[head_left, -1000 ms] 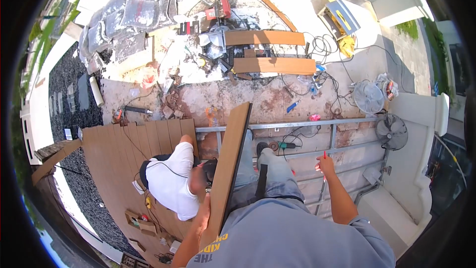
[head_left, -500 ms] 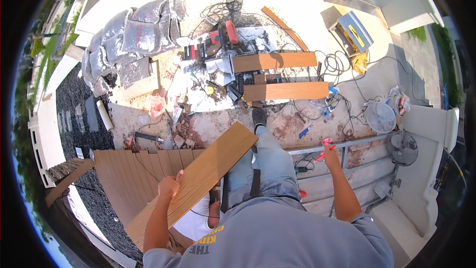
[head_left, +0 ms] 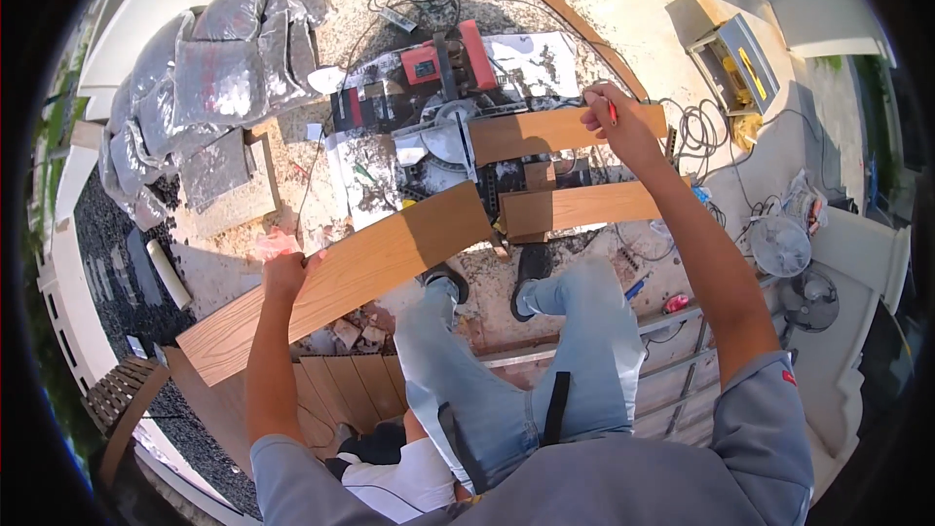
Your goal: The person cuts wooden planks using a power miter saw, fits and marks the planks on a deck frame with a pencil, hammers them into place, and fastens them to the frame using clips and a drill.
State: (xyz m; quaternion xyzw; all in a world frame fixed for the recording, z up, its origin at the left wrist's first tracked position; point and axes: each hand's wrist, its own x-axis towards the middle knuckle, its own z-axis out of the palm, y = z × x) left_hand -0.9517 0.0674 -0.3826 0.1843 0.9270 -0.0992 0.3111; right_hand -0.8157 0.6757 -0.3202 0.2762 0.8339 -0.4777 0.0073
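A long brown board [head_left: 399, 245] slants in front of the person's legs [head_left: 584, 331], its far end near the saw [head_left: 448, 144]. The left hand [head_left: 285, 275] is wrapped around its upper edge. The right hand [head_left: 620, 124] has its fingers curled around a red pen [head_left: 613, 112], over a second board [head_left: 545, 133] by the saw. Big grey bags [head_left: 224, 68] sit piled on the left, and someone in white [head_left: 409, 482] is low down at the bottom

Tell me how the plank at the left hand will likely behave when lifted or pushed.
The plank is probably stiff: it juts out on both sides of the left hand with no clear sag. Being long, it may swing or tip on one grip. Its grained face looks matt, so likely not very slippery.
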